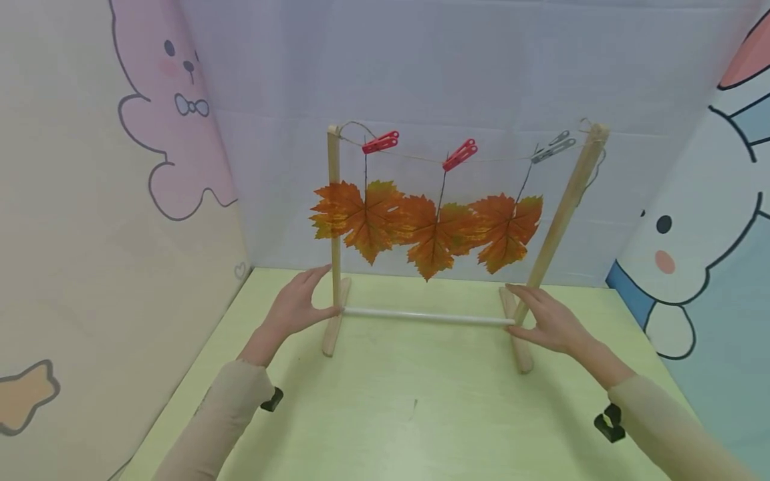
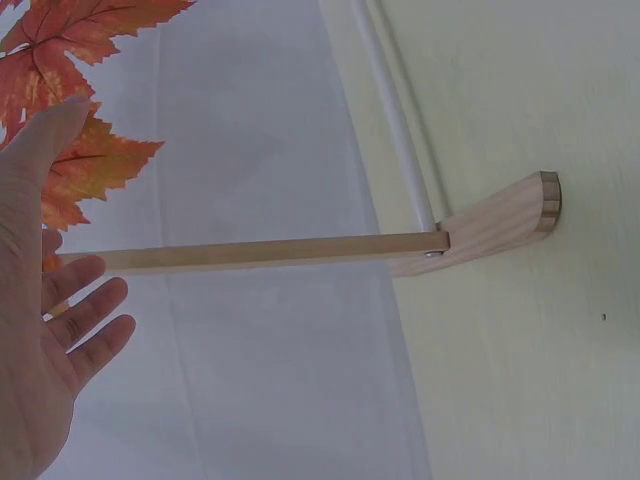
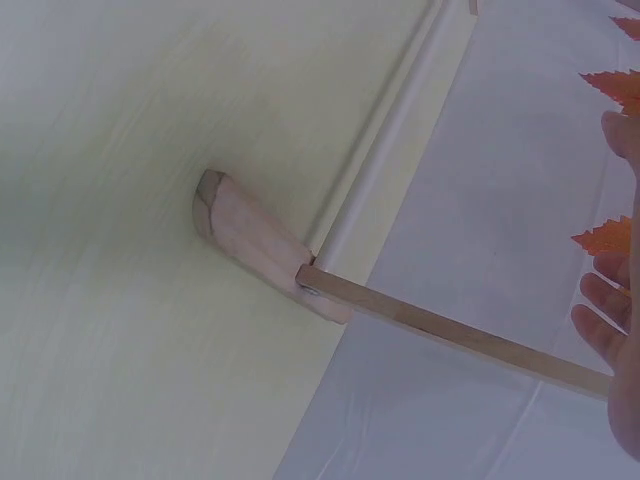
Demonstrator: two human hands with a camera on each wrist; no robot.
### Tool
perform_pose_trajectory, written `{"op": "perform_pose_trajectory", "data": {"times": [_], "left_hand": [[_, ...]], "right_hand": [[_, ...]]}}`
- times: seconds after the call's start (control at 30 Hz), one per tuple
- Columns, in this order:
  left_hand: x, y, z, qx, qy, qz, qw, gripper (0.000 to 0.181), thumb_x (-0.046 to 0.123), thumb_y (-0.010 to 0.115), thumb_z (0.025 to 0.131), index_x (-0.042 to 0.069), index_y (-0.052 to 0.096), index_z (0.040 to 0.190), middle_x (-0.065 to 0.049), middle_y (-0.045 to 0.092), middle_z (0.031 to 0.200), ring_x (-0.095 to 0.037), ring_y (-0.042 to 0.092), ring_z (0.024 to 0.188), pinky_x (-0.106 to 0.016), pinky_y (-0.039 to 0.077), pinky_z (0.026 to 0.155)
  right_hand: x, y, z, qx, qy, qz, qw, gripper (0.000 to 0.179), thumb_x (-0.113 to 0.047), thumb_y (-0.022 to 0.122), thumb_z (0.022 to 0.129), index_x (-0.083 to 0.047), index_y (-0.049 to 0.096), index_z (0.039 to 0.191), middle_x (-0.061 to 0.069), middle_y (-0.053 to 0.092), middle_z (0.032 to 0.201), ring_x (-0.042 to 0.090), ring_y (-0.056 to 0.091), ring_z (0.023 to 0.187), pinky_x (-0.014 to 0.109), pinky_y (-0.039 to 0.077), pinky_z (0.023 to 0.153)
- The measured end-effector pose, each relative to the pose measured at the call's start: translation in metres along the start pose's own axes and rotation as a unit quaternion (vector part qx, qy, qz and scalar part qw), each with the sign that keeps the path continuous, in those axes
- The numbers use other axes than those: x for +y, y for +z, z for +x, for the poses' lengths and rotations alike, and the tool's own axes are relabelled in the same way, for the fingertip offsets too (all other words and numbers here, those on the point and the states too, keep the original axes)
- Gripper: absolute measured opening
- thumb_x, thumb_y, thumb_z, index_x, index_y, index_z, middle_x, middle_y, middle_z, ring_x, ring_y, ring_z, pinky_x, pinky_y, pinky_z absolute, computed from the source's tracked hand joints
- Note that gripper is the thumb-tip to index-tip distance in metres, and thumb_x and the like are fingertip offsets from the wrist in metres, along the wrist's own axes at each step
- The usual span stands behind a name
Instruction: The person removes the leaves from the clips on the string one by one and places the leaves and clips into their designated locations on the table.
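Note:
A wooden stand with two upright posts and a white crossbar [image 1: 421,315] stands on the table. Three orange-and-yellow maple leaves [image 1: 434,234] hang from its string, held by two red clothespins [image 1: 460,155] and one grey clothespin [image 1: 553,148]. My left hand [image 1: 301,300] is beside the left post [image 2: 300,252], thumb and fingers spread apart. At the right post [image 3: 450,335], my right hand [image 1: 550,321] has its thumb and fingers extended to either side. Neither hand looks closed round its post; whether they touch the wood I cannot tell.
Flat wooden feet, left [image 1: 331,337] and right [image 1: 522,354], support the posts on the pale yellow-green table [image 1: 385,414]. Behind the stand hangs a whitish cloth [image 1: 421,67]. Cartoon-printed walls flank the table on both sides.

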State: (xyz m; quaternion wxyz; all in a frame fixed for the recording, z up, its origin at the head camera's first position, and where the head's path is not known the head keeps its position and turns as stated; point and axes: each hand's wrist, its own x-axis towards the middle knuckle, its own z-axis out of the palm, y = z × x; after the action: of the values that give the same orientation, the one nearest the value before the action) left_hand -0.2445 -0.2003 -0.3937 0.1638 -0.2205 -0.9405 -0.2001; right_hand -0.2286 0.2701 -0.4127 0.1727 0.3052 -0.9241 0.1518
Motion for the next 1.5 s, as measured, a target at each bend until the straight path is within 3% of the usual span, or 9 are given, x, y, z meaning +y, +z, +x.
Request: {"op": "perform_pose_trajectory", "data": {"times": [0.23, 0.4, 0.87, 1.13, 1.3, 1.5], "left_hand": [[0.009, -0.01, 0.01, 0.026, 0.022, -0.011, 0.9993, 0.081, 0.039, 0.076, 0.069, 0.003, 0.042, 0.133, -0.018, 0.051, 0.126, -0.034, 0.049, 0.112, -0.049, 0.044, 0.087], [0.013, -0.018, 0.02, 0.058, 0.041, -0.033, 0.9969, 0.078, 0.036, 0.077, 0.069, 0.001, 0.045, 0.13, -0.016, 0.055, 0.122, -0.03, 0.057, 0.1, -0.046, 0.048, 0.082], [0.023, -0.031, 0.047, 0.098, 0.033, -0.068, 0.9924, 0.069, 0.029, 0.076, 0.072, 0.003, 0.046, 0.129, -0.014, 0.058, 0.116, -0.026, 0.061, 0.089, -0.04, 0.051, 0.073], [0.029, -0.037, 0.061, 0.143, 0.056, -0.055, 0.9867, 0.062, 0.023, 0.076, 0.073, 0.002, 0.052, 0.125, -0.014, 0.063, 0.101, -0.024, 0.061, 0.08, -0.037, 0.051, 0.067], [0.032, -0.04, 0.068, 0.146, 0.049, -0.062, 0.9861, 0.059, 0.021, 0.076, 0.074, 0.001, 0.052, 0.124, -0.014, 0.064, 0.102, -0.025, 0.063, 0.079, -0.037, 0.051, 0.068], [0.038, -0.045, 0.076, 0.172, 0.052, -0.083, 0.9802, 0.055, 0.015, 0.076, 0.073, 0.0, 0.055, 0.121, -0.015, 0.063, 0.104, -0.028, 0.062, 0.08, -0.038, 0.051, 0.068]], "right_hand": [[-0.011, -0.007, 0.011, -0.01, 0.004, 0.027, 0.9996, 0.071, -0.029, 0.074, 0.074, 0.002, 0.043, 0.13, 0.021, 0.05, 0.124, 0.038, 0.046, 0.112, 0.055, 0.041, 0.087], [-0.018, -0.014, 0.018, -0.002, -0.003, 0.048, 0.9988, 0.069, -0.024, 0.075, 0.074, 0.002, 0.043, 0.13, 0.021, 0.05, 0.125, 0.037, 0.047, 0.112, 0.055, 0.042, 0.085], [-0.027, -0.025, 0.037, 0.007, -0.022, 0.062, 0.9978, 0.067, -0.022, 0.076, 0.073, 0.002, 0.046, 0.128, 0.019, 0.053, 0.122, 0.036, 0.048, 0.109, 0.054, 0.041, 0.086], [-0.031, -0.029, 0.046, 0.029, -0.056, 0.069, 0.9956, 0.064, -0.019, 0.078, 0.07, 0.0, 0.049, 0.124, 0.016, 0.056, 0.118, 0.032, 0.052, 0.103, 0.051, 0.044, 0.082], [-0.03, -0.029, 0.049, 0.043, -0.074, 0.067, 0.994, 0.062, -0.017, 0.079, 0.068, 0.0, 0.051, 0.121, 0.015, 0.059, 0.112, 0.031, 0.054, 0.101, 0.05, 0.044, 0.082], [-0.032, -0.033, 0.055, 0.051, -0.084, 0.066, 0.993, 0.059, -0.015, 0.079, 0.067, 0.001, 0.053, 0.118, 0.013, 0.061, 0.103, 0.031, 0.054, 0.099, 0.05, 0.044, 0.082]]}}
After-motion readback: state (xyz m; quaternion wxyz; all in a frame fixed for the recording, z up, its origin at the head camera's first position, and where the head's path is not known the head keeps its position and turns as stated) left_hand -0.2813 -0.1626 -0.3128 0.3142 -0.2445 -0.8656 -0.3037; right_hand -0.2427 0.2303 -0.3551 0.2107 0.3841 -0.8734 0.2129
